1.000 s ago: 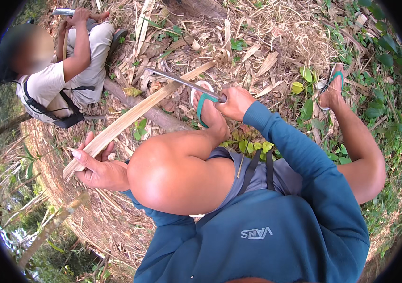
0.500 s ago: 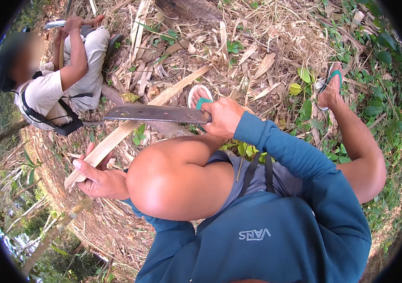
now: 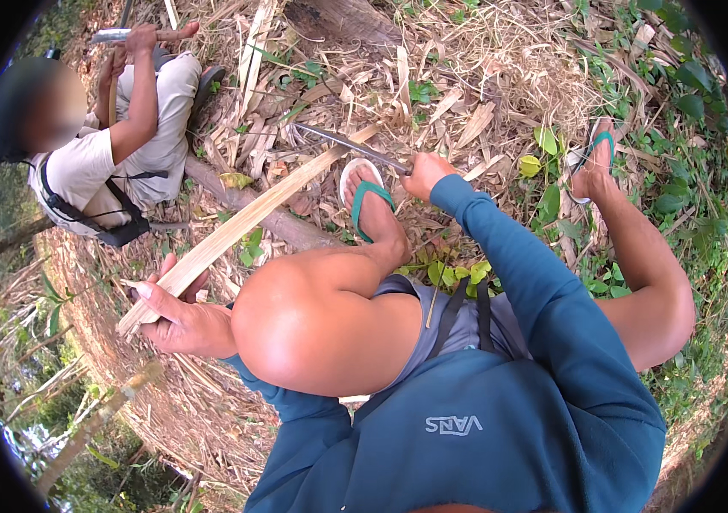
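A long, pale strip of split wood (image 3: 249, 215) slants from lower left up toward my sandalled foot. Near its lower end my left hand (image 3: 183, 323) grips it, thumb on top and fingers around the underside. My right hand (image 3: 429, 175) is closed around the grip end of a machete (image 3: 349, 144), just beyond the knee. Seen nearly edge-on, the dark blade points left and crosses the far end of the strip. Whether blade and wood touch there, I cannot tell. The machete's handle is hidden in my fist.
My bent knee (image 3: 283, 321) is between my arms, and a foot in a green-strapped sandal (image 3: 370, 201) is close to the blade. A co-worker (image 3: 95, 145) sits at upper left holding a bladed tool. A branch (image 3: 274, 221) lies across wood shavings; leafy plants (image 3: 680, 184) grow at right.
My right hand has moved away from me and slightly right with the machete. Its blade, earlier broadside over the strip's middle, now lies edge-on at the far end. My left hand has barely moved.
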The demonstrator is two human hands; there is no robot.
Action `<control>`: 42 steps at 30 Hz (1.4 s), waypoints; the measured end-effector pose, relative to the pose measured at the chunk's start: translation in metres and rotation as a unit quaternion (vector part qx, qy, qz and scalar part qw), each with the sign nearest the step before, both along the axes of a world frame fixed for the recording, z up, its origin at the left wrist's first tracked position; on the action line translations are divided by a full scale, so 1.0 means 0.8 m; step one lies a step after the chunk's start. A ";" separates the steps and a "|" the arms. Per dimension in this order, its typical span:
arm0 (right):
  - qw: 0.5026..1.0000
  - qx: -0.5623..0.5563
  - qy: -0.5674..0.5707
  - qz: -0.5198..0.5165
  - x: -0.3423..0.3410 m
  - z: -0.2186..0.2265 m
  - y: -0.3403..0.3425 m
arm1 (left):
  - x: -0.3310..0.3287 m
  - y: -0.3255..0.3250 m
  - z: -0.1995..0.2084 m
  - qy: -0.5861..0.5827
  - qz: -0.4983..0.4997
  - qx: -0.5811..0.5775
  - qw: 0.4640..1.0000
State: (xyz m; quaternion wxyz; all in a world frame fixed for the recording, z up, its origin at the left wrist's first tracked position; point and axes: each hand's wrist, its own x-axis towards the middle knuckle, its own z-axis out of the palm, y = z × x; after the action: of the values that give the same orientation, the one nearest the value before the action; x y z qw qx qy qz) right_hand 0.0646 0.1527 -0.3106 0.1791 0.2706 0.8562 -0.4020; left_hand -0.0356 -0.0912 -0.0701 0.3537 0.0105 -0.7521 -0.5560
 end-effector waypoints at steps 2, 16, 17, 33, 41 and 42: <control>0.999 0.029 0.036 -0.001 0.000 0.007 -0.012 | 0.003 -0.004 -0.003 0.004 0.003 -0.005 1.000; 0.996 0.029 -0.056 0.062 0.020 0.018 0.009 | 0.003 -0.009 -0.005 0.009 0.000 -0.010 1.000; 0.994 0.045 -0.093 0.035 0.026 0.003 0.023 | 0.005 -0.005 -0.004 0.005 -0.007 -0.008 1.000; 0.993 -0.003 -0.115 -0.022 0.033 -0.028 0.060 | 0.004 -0.025 -0.005 0.023 -0.153 -0.002 0.988; 0.985 -0.093 0.127 0.076 0.022 0.108 -0.049 | -0.008 -0.030 -0.020 -0.004 -0.195 0.071 0.978; 0.974 -0.077 0.197 0.084 0.025 0.111 -0.060 | -0.008 -0.029 -0.020 -0.007 -0.197 0.070 0.978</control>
State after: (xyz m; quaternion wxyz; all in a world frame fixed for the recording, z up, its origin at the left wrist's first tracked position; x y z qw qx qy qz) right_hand 0.0849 0.1050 -0.2219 0.0604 0.0980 0.8607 -0.4959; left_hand -0.0422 -0.1140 -0.0859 0.2302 -0.1097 -0.7009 -0.6661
